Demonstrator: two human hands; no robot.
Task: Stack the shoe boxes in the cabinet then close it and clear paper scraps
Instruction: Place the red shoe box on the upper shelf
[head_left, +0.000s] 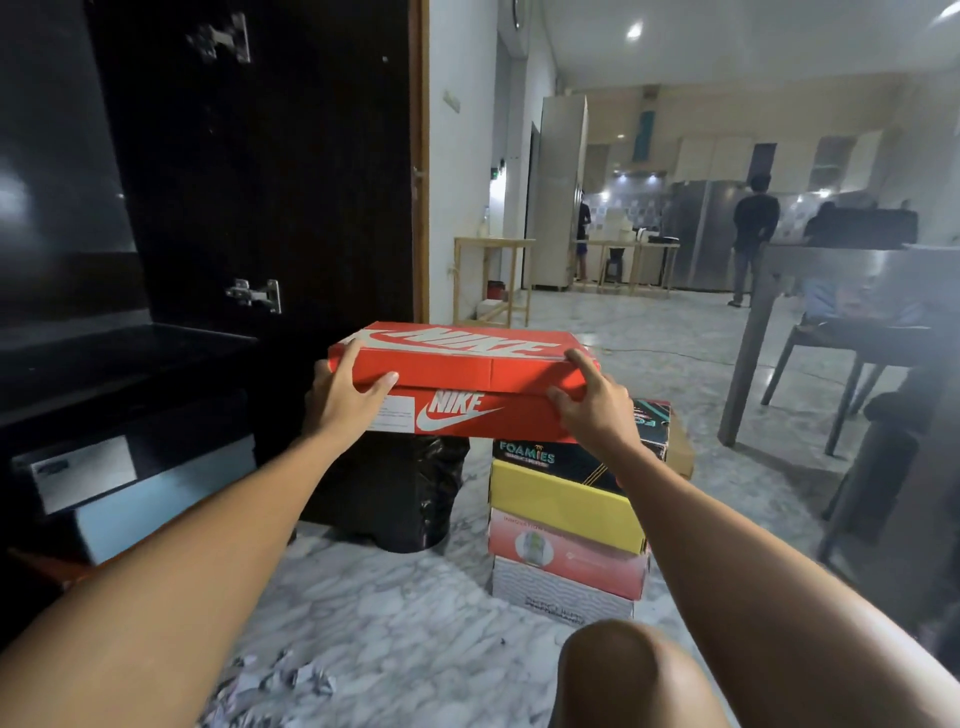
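Marble-patterned floor (415, 618) ran from the foreground back toward a lit kitchen, with broad open room in the middle and right. On the left stood the dark cabinet (67, 364), its door (270, 171) swung wide open with the hinges showing; a pale blue box (156, 499) already lay on a low shelf inside, and the shelf above it looked bare and dark.

Both hands held the red Nike shoe box (457, 384) in the air, level, just right of the cabinet opening. The left hand (345, 400) gripped its left end, fingers curled over the lid edge and thumb along the near face; the right hand (592, 405) clasped the right corner, index finger laid on the lid.

Beneath the box sat a black plastic bag (395, 493), and just beside it a stack of four boxes (566, 525): black Foamies on top, then yellow, pink and white. Paper scraps (270, 686) littered the floor near the person's knee (628, 670). A grey table (841, 280) with chairs stood well apart at right, and a person (753, 234) stood far off.
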